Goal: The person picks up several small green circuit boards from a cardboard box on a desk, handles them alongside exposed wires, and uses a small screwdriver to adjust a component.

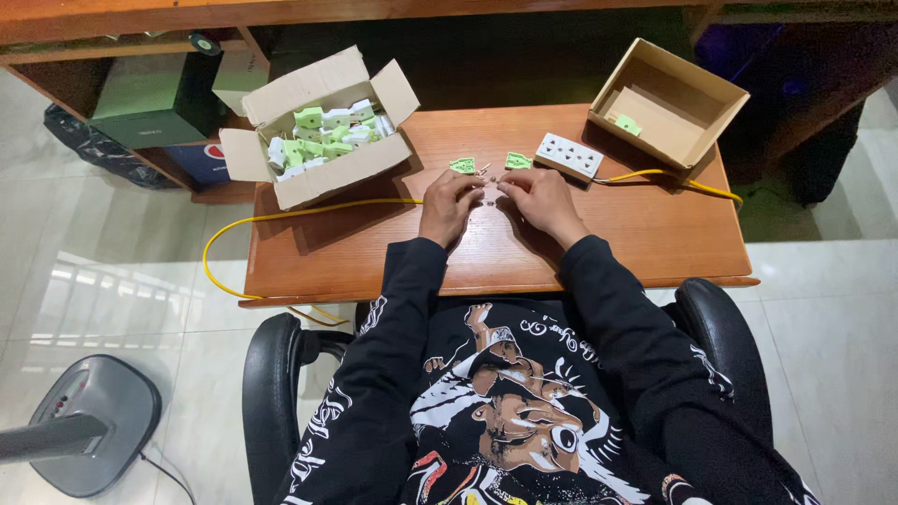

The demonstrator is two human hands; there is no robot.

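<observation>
Worked at brown wooden counter: left hand and right hand pinched together over tiny metal parts, just before white socket strip. Risked scattering parts off the edge with one careless nudge.

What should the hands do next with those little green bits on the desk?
Probably the left hand should pick up the nearest green part. Both it and the right hand rest fingertips together on the wooden desk over something too small to tell, and two green parts lie loose just beyond them.
</observation>
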